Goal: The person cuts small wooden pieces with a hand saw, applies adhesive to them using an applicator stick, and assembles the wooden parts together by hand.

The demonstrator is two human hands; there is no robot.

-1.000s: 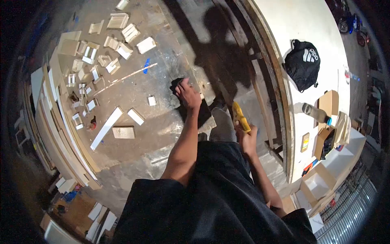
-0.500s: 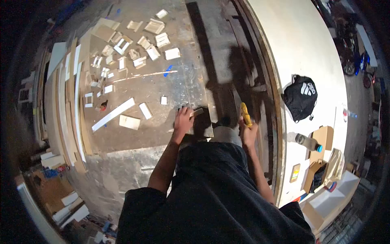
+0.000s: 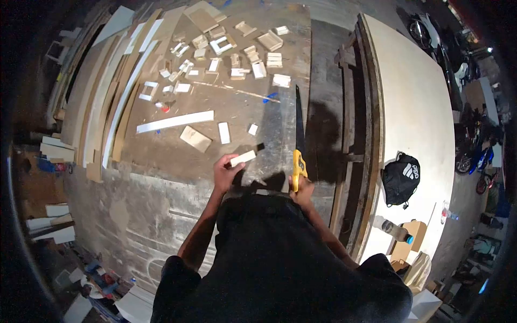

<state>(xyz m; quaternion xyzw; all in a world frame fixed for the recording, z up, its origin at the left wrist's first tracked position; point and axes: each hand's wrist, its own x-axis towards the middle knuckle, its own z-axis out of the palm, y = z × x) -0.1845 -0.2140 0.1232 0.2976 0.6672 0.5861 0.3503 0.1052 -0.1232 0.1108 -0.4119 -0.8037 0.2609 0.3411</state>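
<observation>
My left hand [image 3: 225,173] is closed on a small pale wooden block [image 3: 244,157], pinched at its near end and held above the brown work table [image 3: 161,153]. My right hand [image 3: 303,191] grips the yellow handle of a handsaw [image 3: 300,126]. Its dark blade points away from me, along the table's right side. Ahead of my left hand lie a white rectangular piece [image 3: 224,133], a small white block [image 3: 252,129] and a wider wooden piece [image 3: 195,139]. A long white strip [image 3: 175,121] rests farther left.
Several small wooden assemblies [image 3: 269,40] are scattered over the far part of the table. Long boards [image 3: 116,107] line its left side. At right, a pale panel [image 3: 414,107] bears a black drawstring bag [image 3: 401,179], a bottle [image 3: 397,231] and an opened cardboard box [image 3: 413,239].
The block in my left hand has come up and into fuller view. The saw has risen from low at the right and swung over the table's right edge, its blade now showing.
</observation>
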